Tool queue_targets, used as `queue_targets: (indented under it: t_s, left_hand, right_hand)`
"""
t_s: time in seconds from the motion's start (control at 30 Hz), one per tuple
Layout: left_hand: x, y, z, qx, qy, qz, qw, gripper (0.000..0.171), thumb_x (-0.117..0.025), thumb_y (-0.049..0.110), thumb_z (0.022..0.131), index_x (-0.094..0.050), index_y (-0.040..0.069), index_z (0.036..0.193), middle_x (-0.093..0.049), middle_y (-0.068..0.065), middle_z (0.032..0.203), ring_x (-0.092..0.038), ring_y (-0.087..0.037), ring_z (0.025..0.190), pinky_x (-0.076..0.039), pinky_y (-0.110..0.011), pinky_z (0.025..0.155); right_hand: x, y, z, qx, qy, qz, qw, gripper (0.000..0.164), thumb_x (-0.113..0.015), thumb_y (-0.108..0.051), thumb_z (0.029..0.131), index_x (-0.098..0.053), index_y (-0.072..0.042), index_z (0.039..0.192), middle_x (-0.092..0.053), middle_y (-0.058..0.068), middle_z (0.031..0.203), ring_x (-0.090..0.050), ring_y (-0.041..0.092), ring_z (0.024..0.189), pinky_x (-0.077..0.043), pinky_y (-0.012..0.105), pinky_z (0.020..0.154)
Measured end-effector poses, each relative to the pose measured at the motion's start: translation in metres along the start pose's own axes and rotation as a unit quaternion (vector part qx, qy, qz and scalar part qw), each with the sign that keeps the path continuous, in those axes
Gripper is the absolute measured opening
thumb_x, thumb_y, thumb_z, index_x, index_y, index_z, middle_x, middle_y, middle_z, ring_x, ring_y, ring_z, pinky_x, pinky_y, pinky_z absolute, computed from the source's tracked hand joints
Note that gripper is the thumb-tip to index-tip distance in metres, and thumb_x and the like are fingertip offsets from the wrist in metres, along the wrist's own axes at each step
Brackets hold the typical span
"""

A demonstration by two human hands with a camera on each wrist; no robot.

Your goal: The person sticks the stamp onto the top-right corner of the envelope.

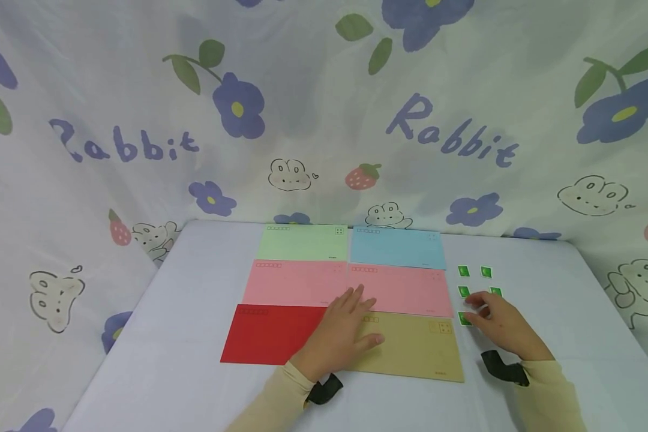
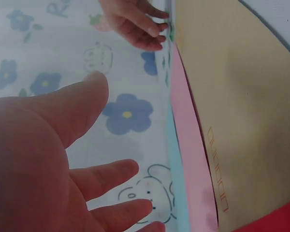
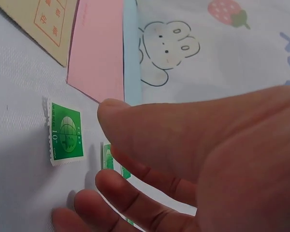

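Note:
My left hand (image 1: pixel 339 331) is spread with straight fingers over the inner edges of the red envelope (image 1: pixel 270 336) and the tan envelope (image 1: pixel 410 348), fingertips at the right pink envelope (image 1: pixel 405 291). In the left wrist view nothing lies in its grasp. To the right of the envelopes, my right hand (image 1: pixel 504 324) hovers by several green postage stamps (image 1: pixel 464 271), thumb and fingers apart and loosely bent. One stamp (image 3: pixel 66 133) lies just off the thumb tip in the right wrist view, with a perforated white border. Others are partly hidden behind the fingers.
A left pink envelope (image 1: pixel 291 283), a green envelope (image 1: pixel 302 241) and a blue envelope (image 1: pixel 396 247) complete two columns on the white tabletop (image 1: pixel 156 360). Behind the table hangs a printed curtain (image 1: pixel 313 120). Black bands (image 1: pixel 504 369) are at both wrists.

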State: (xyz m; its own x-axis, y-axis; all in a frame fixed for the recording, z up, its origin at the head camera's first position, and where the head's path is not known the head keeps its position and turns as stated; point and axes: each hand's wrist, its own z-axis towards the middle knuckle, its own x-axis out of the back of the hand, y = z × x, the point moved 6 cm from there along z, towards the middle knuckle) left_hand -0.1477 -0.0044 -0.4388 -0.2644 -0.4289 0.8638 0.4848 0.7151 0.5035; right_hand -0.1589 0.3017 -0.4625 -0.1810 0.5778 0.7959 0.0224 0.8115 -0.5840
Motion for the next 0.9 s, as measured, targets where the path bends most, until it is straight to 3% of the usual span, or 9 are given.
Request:
queue_targets:
  t_s: [0.17, 0.9]
  left_hand:
    - [-0.003, 0.002, 0.0, -0.006, -0.002, 0.01, 0.9999, 0.064, -0.067, 0.043, 0.095, -0.051, 0.008, 0.147, -0.034, -0.017, 0.16, -0.03, -0.036, 0.148, -0.027, -0.053, 0.119]
    - [-0.014, 0.008, -0.001, -0.015, -0.012, 0.047, 0.9987, 0.062, -0.073, 0.037, 0.092, -0.055, 0.009, 0.143, -0.043, -0.016, 0.154, -0.038, -0.034, 0.143, -0.033, -0.049, 0.116]
  right_hand:
    - [-0.002, 0.003, 0.002, -0.022, -0.011, -0.006, 1.0, 0.04, -0.069, -0.023, 0.094, -0.059, 0.005, 0.121, -0.064, 0.014, 0.109, -0.059, 0.028, 0.096, -0.052, 0.036, 0.072]
    - [-0.003, 0.003, 0.003, 0.017, -0.003, -0.017, 1.0, 0.029, -0.072, -0.018, 0.092, -0.063, 0.003, 0.11, -0.064, 0.006, 0.098, -0.057, 0.022, 0.089, -0.051, 0.037, 0.072]
